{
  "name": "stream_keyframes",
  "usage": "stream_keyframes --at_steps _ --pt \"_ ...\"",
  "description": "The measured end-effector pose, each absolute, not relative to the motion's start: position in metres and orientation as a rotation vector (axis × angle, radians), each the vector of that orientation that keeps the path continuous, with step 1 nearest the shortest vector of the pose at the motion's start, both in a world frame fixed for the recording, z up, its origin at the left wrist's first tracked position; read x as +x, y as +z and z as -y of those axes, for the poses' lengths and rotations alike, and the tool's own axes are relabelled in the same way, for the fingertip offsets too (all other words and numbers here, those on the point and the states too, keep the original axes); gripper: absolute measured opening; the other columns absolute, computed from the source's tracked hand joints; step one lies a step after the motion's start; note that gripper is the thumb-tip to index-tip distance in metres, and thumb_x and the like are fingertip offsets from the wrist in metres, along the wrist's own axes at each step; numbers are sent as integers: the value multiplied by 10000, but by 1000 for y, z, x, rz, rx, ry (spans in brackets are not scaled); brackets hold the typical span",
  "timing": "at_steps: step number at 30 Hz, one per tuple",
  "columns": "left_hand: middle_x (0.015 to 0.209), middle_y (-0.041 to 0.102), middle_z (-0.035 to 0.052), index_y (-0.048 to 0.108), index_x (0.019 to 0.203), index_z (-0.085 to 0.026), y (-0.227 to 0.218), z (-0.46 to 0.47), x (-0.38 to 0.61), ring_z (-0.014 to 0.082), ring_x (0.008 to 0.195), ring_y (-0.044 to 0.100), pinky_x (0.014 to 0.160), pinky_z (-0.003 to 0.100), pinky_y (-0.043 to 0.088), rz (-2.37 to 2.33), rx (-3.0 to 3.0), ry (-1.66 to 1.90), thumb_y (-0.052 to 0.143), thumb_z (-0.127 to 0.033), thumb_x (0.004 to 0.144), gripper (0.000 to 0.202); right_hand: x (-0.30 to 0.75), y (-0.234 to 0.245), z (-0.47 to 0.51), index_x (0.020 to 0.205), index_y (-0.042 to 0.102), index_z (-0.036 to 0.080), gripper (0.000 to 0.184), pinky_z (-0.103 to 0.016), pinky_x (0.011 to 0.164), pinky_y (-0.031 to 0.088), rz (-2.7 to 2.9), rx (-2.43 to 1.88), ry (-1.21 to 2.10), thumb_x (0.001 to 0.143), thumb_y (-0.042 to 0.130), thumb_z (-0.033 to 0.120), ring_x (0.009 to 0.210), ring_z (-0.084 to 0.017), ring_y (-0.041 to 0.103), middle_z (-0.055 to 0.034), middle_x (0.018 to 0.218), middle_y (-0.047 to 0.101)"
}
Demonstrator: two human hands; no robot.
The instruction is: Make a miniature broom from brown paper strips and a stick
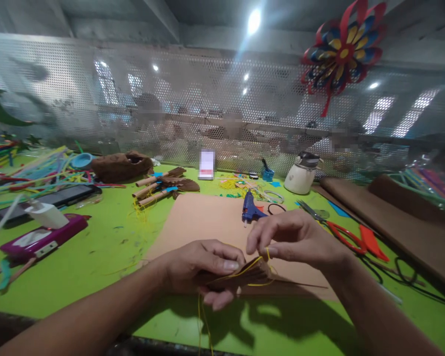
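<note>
My left hand [211, 264] is closed on a folded brown paper piece [257, 273], pleated like a fan, with the thumb pressing on top. Yellow string [250, 267] runs along the fold, loops at its right end and hangs below the left hand. At that right end my right hand [292, 240] pinches the string between thumb and fingertips. Beneath both hands lies a sheet of tan paper [196, 215] on the green table. A blue glue gun [250, 210] rests on the sheet, just beyond the right hand.
Paper fans with rolled handles [163, 188] lie behind to the left. A purple power strip [46, 237] with a white charger sits at left. Red-handled scissors [343, 237] and a black cable [411, 277] are at right. A phone [206, 164] and a cream jug [300, 175] stand at the back.
</note>
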State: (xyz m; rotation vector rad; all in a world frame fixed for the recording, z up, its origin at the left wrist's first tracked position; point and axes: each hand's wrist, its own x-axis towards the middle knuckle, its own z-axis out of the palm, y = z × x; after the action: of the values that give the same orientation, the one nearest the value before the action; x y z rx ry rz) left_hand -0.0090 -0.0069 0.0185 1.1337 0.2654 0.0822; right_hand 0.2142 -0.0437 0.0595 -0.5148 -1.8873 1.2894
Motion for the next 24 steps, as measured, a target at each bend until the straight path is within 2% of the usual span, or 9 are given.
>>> stream_keyframes --at_steps 5,10,13,15,19,22,24 --pt "517 576 51 649 860 -46 22 7 -11 75 379 434 355 189 249 -260 1150 99 585 -390 772 361 225 58 43 773 643 112 93 -231 531 494 1814 -526 1414 764 688 193 598 -117 600 -83 737 666" --pt "607 615 80 653 851 -53 22 7 -13 86 426 487 378 190 267 -284 1108 152 596 -345 768 309 225 61 46 912 678 120 208 -132 357 356 1896 -796 1469 838 608 302 377 -48 498 25 497 553" --pt "641 607 81 652 852 -56 22 8 -14 105 489 540 404 188 279 -317 1069 216 614 -308 761 271 222 60 48 1029 660 132 260 -127 354 365 1945 -839 1515 821 624 284 355 -39 473 55 489 510" --pt "622 594 70 647 808 -69 22 9 -14 107 510 550 434 185 297 -318 1051 235 622 -285 759 223 222 60 49 1038 663 131 264 -129 373 387 1978 -826 1484 803 635 248 373 -34 465 53 512 509" --pt "682 617 70 641 789 -86 23 10 -14 96 536 554 536 200 366 -320 1048 258 639 -260 752 178 224 60 51 959 697 131 217 -133 413 406 2033 -806 1352 749 674 181 452 -51 508 22 556 565" --pt "639 596 55 636 781 -92 23 10 -14 97 527 538 545 205 365 -341 1066 258 642 -276 749 187 223 61 51 836 700 117 128 -149 425 436 1971 -879 1392 763 673 218 457 -63 532 -1 564 602" --pt "597 571 42 627 774 -99 23 9 -14 101 517 524 527 205 352 -366 1075 253 644 -300 745 204 221 63 50 772 687 113 133 -152 440 449 1913 -908 1417 776 669 245 469 -65 551 -9 579 618"
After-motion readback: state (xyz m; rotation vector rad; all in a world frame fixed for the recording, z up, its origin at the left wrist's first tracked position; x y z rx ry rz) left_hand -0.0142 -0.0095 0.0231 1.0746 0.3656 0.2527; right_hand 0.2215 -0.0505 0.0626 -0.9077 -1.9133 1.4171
